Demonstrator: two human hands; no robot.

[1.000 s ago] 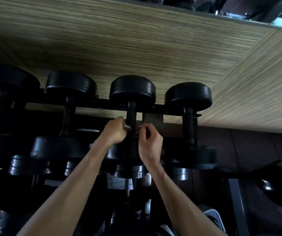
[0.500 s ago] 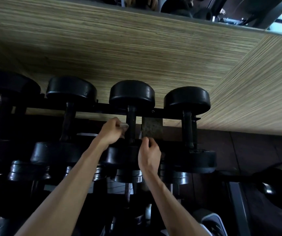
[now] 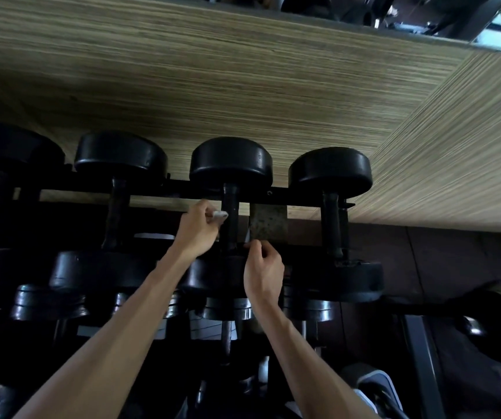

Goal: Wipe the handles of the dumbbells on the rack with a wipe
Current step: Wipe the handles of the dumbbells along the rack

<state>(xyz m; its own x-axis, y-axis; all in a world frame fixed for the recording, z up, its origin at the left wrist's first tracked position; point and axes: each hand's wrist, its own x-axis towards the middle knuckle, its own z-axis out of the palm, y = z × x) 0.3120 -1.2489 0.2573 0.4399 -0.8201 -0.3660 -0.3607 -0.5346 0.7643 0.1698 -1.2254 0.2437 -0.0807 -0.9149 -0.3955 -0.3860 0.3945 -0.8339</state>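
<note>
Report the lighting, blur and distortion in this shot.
Head view: the wood-grain wall is brightly lit, while the dumbbell rack and lower rows sink into near-black shadow. The wide lens bends straight edges. Both hands look sharp. The wipe shows as a small pale patch.

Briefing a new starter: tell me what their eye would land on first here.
Two bare arms reach up the middle, the left hand pinching a white wipe against a dumbbell handle, the right hand gripping lower beside it. Four black dumbbells sit along the rack, under a striped wood wall.
</note>
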